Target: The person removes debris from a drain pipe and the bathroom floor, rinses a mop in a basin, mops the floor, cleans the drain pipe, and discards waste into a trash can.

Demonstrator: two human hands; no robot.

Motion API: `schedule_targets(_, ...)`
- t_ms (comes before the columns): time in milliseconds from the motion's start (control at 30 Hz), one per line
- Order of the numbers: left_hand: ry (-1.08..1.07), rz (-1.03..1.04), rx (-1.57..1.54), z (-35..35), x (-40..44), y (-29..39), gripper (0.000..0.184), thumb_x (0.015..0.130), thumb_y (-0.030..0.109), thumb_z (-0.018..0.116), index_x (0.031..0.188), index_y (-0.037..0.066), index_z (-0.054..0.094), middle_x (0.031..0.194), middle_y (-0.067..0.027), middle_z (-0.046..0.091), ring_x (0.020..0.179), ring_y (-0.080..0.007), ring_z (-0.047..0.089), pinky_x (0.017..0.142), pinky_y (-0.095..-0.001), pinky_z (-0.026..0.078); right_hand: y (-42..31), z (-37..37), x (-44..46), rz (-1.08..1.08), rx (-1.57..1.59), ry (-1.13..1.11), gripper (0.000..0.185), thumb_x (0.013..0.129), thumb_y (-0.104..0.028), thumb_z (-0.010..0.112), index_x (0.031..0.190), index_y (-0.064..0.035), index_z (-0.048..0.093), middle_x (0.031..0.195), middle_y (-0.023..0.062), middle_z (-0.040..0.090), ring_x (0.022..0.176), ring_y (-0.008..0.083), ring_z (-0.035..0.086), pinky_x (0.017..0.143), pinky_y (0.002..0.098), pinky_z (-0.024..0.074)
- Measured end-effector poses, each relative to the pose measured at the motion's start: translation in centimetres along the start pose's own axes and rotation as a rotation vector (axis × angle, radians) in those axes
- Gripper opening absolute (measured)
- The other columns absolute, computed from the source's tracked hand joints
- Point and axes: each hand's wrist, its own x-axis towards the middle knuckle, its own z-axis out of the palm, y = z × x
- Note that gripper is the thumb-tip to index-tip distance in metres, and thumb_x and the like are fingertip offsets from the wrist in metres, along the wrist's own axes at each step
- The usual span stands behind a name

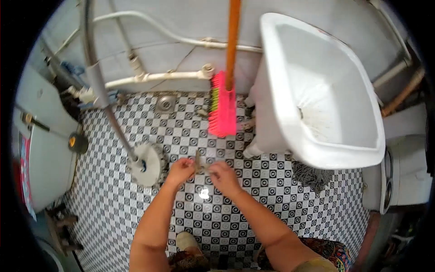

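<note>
The left hand (181,170) and right hand (224,177) pinch a small brownish strip (197,159) (its nature is unclear) between them above the tiled floor (281,213), seemingly to steady it from both sides; beyond, a pink broom (225,111) stands beside the white sink (276,86), perhaps kept aside.

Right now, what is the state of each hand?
Left hand: fingers bent at a thin strip; grip unclear.
Right hand: fingers bent; grip cannot be told.

1 thin piece (197,158) is between left hand (182,170) and right hand (223,177). Disc mop (146,167): left of the hands. Broom (225,109): beyond, between floor drain (166,104), left, and basin (276,90), right.
</note>
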Motion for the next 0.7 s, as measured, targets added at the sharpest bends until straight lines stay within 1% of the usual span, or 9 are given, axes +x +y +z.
schedule_targets(133,-0.268,-0.085,0.143,-1.0,-0.8,2.7,0.019,0.074,0.004,0.049,0.091,0.003,0.055,0.073,-0.0031,0.055,0.058,-0.0093,0.051,0.052,-0.0211,0.043,-2.4,-1.0,1.7,-0.027,0.043,-0.23,0.024,0.069,-0.001,0.052,0.092,-0.0067,0.047,0.091,0.0112,0.047,0.084,0.0286,0.051,0.069,0.0346,0.0435)
schedule_targets(200,-0.297,-0.11,0.224,-1.2,-0.9,4.6,0.019,0.074,0.004,0.049,0.092,0.002,0.057,0.074,-0.0022,0.056,0.058,-0.0087,0.051,0.054,-0.0197,0.043,-2.2,-0.5,2.7,0.002,0.157,-0.26,0.036,0.066,0.001,0.056,0.099,-0.0078,0.045,0.089,0.0115,0.047,0.082,0.0298,0.052,0.068,0.0328,0.0441)
schedule_targets(300,-0.274,-0.166,0.245,-1.7,-1.4,6.9,0.019,0.074,0.006,0.049,0.091,0.002,0.057,0.075,-0.0032,0.057,0.058,-0.0086,0.051,0.055,-0.02,0.044,-3.7,-0.9,3.9,-0.051,0.058,-0.247,0.037,0.066,0.0,0.057,0.1,-0.0081,0.045,0.09,0.0117,0.045,0.079,0.0302,0.051,0.067,0.0345,0.044)
schedule_targets(400,-0.286,-0.211,0.257,-2.1,-2.9,8.3,0.019,0.077,0.008,0.048,0.092,0.004,0.058,0.079,-0.0027,0.059,0.06,-0.0094,0.052,0.057,-0.0216,0.045,-5.9,-1.5,4.4,0.05,-0.114,-0.328,0.034,0.065,-0.002,0.058,0.097,-0.0076,0.046,0.089,0.0114,0.042,0.079,0.0303,0.051,0.067,0.0359,0.0438)
schedule_targets(467,-0.28,-0.242,0.181,-2.0,-4.5,9.1,0.019,0.078,0.009,0.047,0.093,0.004,0.058,0.081,-0.003,0.059,0.064,-0.0104,0.053,0.059,-0.0225,0.045,-7.8,-2.6,3.9,0.117,-0.067,-0.304,0.031,0.065,-0.001,0.058,0.093,-0.0071,0.047,0.091,0.0114,0.042,0.079,0.0302,0.051,0.066,0.0358,0.044)
schedule_targets(533,-0.241,-0.282,0.134,-0.5,-6.8,11.5,0.024,0.081,0.017,0.044,0.097,0.004,0.055,0.088,-0.0035,0.057,0.078,-0.0136,0.053,0.068,-0.0262,0.045,-9.8,-3.9,3.0,0.168,-0.033,-0.279,0.028,0.064,-0.001,0.058,0.09,-0.0067,0.048,0.092,0.0114,0.042,0.079,0.0302,0.051,0.066,0.0356,0.0442)
schedule_targets(600,-0.239,-0.341,0.126,0.2,-8.8,13.5,0.026,0.082,0.02,0.043,0.1,0.004,0.054,0.094,-0.0036,0.056,0.083,-0.0142,0.052,0.07,-0.027,0.044,-11.9,-5.1,1.6,0.265,0.079,-0.079,0.023,0.059,0.001,0.057,0.081,-0.005,0.051,0.085,0.0115,0.044,0.079,0.0296,0.047,0.068,0.0378,0.0404)
schedule_targets(633,-0.222,-0.359,0.112,0.8,-10.1,15.1,0.028,0.082,0.022,0.043,0.101,0.005,0.053,0.097,-0.0041,0.056,0.085,-0.014,0.052,0.071,-0.0271,0.043,-13.3,-6.5,1.0,0.328,0.094,-0.128,0.025,0.06,0.002,0.058,0.084,-0.0032,0.051,0.09,0.013,0.044,0.08,0.0312,0.049,0.068,0.0377,0.0426)
schedule_targets(700,-0.245,-0.345,0.15,0.7,-11.6,16.3,0.031,0.081,0.025,0.045,0.103,0.004,0.052,0.095,-0.0031,0.056,0.083,-0.0137,0.052,0.07,-0.0257,0.043,-15.6,-8.2,-0.6,0.375,0.072,-0.046,0.026,0.06,0.002,0.059,0.085,-0.003,0.051,0.095,0.0137,0.044,0.08,0.0318,0.051,0.069,0.0364,0.0436)
